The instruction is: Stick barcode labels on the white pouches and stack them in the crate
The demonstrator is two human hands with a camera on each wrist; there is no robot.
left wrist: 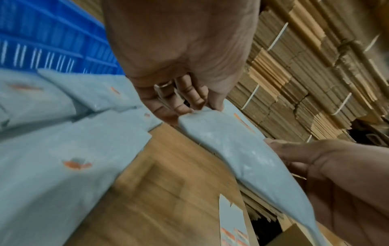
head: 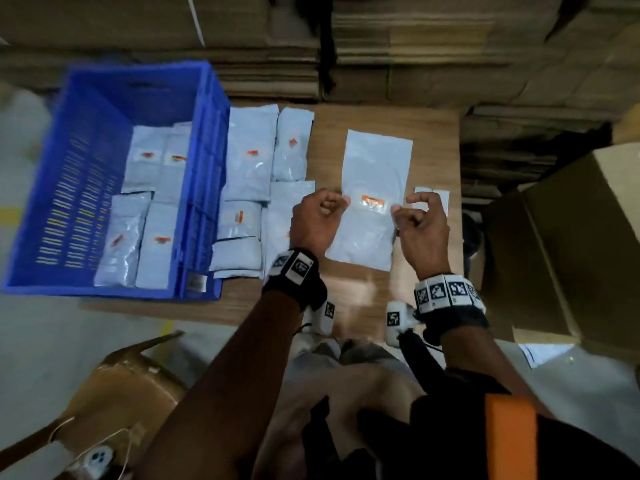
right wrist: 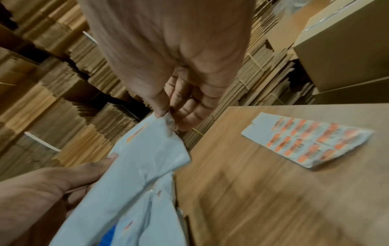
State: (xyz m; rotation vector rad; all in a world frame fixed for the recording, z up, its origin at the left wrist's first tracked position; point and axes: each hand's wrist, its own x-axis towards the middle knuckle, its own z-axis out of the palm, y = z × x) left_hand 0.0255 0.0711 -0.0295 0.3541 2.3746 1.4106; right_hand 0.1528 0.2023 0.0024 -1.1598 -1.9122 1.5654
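Head view is showing the left hand (head: pixel 317 216) and right hand (head: pixel 419 220) pinching opposite edges of a flat white plastic pouch (head: pixel 372 174), which is looking light, limp and slippery.

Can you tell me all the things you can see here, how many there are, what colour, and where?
held pouch: one, white with an orange label, above the table middle, pinched at both side edges
crate: one, blue, left end of the table
pouches in the crate: about four, white, labelled, lying flat
pouches on the table: about six, white, beside the crate
label sheet: one, white with orange labels, right part of the table
table: one, brown wood
cardboard stacks: many, brown, behind the table
open box: one, brown, at right
left hand: pinches the pouch's left edge
right hand: pinches its right edge
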